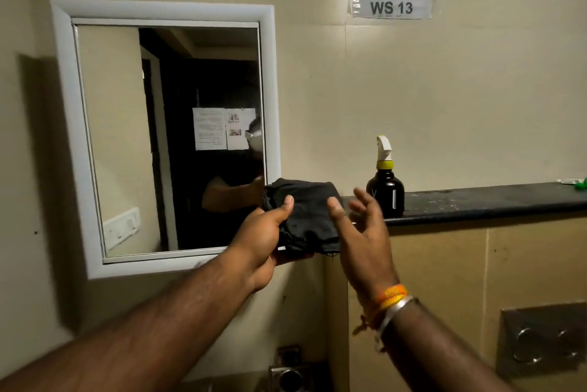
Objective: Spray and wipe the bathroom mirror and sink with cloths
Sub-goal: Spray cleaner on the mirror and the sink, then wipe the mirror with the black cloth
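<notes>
Black cloth (pixel 301 213) gripped in left hand (pixel 263 242), right hand (pixel 362 232) spread open just beside it

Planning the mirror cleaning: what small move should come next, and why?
Probably reach the open right hand to the black spray bottle with the white nozzle on the dark ledge: the left hand already holds the black cloth.

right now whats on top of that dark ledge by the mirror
A dark spray bottle stands on the ledge, and something small and green sits at its far right end. The black cloth covers the ledge's left end.
</notes>
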